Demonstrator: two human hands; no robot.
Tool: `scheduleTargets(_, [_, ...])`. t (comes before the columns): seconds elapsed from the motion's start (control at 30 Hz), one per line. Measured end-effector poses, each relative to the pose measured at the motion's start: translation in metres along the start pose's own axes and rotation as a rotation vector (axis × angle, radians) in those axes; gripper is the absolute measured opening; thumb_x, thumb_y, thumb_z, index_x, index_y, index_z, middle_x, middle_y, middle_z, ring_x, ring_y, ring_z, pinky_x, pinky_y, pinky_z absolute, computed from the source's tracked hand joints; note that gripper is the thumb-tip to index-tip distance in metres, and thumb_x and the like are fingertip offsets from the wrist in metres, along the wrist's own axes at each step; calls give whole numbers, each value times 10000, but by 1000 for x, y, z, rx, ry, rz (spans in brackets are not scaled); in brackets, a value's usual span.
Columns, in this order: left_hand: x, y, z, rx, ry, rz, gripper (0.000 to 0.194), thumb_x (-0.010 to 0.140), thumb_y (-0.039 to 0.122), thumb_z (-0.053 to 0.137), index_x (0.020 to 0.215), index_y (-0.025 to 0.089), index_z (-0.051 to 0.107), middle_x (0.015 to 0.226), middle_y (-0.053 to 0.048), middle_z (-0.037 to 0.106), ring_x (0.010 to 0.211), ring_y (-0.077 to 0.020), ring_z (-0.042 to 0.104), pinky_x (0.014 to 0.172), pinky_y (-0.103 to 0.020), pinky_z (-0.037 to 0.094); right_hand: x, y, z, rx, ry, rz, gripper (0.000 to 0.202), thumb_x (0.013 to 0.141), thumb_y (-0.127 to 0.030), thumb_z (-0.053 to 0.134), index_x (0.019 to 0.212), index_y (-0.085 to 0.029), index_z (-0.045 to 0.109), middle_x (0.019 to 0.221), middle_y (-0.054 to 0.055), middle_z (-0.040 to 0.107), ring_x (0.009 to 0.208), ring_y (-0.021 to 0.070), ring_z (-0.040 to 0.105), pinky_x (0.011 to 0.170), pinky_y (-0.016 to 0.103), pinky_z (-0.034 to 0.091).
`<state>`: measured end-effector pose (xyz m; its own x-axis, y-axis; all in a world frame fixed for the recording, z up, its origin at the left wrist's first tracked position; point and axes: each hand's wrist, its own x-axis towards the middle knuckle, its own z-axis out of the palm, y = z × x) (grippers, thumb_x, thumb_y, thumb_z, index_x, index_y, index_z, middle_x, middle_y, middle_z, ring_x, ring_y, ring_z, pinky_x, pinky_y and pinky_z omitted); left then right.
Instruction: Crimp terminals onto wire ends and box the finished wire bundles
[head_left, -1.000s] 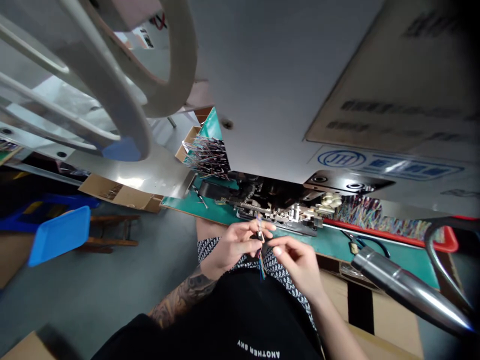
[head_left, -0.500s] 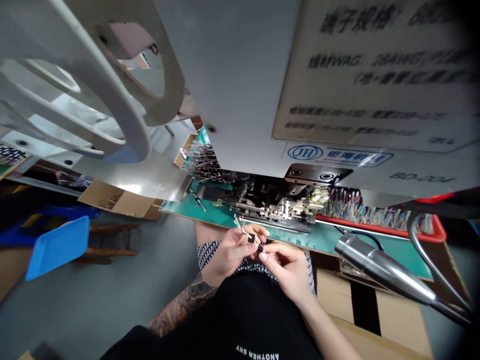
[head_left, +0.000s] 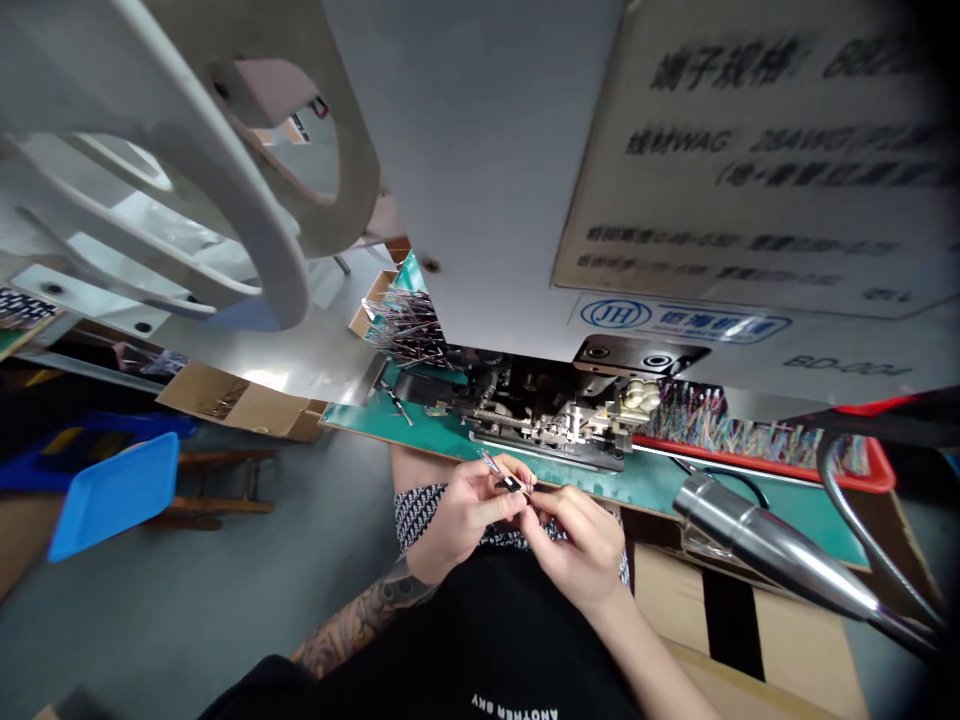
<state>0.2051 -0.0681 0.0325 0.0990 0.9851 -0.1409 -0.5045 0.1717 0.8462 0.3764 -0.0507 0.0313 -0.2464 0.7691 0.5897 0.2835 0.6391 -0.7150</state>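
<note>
- We found the left hand [head_left: 469, 505] closed, pinching a small wire piece [head_left: 504, 478] between thumb and fingertips.
- The wire piece sat between both hands, its thin ends pointing up-left above the left fingers.
- The right hand [head_left: 577, 535] was closed on the piece's lower end, touching the left.
- Both hands were held just in front of the green bench [head_left: 660, 485], below the machine [head_left: 547, 410].
</note>
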Motion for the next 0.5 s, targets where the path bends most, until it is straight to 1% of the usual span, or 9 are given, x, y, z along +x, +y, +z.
scheduleTargets(0.07, [0,0,0,-30,29,5,220,834,264,909,872,154,723,1056,-64,715,793,-119,665,644,-202,545,-1,-1,0,92,-9,81,176,919,-51,753,1021,-188,795,697,-1,665,574,120,585,549,257,473])
scheduleTargets(0.13, [-1,1,0,-55,45,-6,227,815,270,920,862,156,729,1071,-77,738,822,-137,681,639,-201,545,-3,-2,1,177,-27,188,156,930,-93,760,1006,-211,827,696,3,693,543,122,589,519,256,471])
scheduleTargets(0.23, [0,2,-1,-86,61,-28,258,807,306,926,840,151,722,1095,-99,768,745,-118,659,612,-206,526,-9,-2,1,343,-10,430,85,949,-200,776,957,-236,852,723,24,737,502,138,598,481,274,473])
scheduleTargets(0.3, [1,3,0,-113,91,-24,295,789,331,940,838,156,707,1022,-94,783,685,-112,642,568,-203,501,-10,-2,1,480,10,603,73,948,-277,790,916,-236,842,746,34,740,470,139,582,443,275,460])
scheduleTargets(0.33, [2,4,0,-121,110,-22,316,779,340,947,834,161,692,961,-84,785,665,-114,641,545,-198,489,-10,-2,0,532,19,663,91,940,-307,800,899,-233,833,765,39,741,465,136,572,429,271,452])
scheduleTargets(0.37, [2,4,0,-120,127,-22,337,771,346,953,830,165,675,900,-72,780,650,-118,641,524,-193,479,-9,-1,-1,561,24,694,108,931,-326,809,884,-230,824,783,42,739,483,138,573,432,268,452])
scheduleTargets(0.4, [2,4,0,-106,147,-21,356,762,351,959,825,166,661,852,-64,772,646,-123,646,508,-187,474,-7,-1,-2,564,28,696,120,924,-336,815,869,-229,817,800,47,737,526,146,591,460,268,469])
scheduleTargets(0.5, [2,2,-1,-17,211,-7,400,733,353,980,809,156,640,827,-59,759,662,-125,656,477,-170,467,-4,-1,-6,484,4,612,121,939,-320,796,858,-231,808,833,56,731,710,185,660,597,276,523])
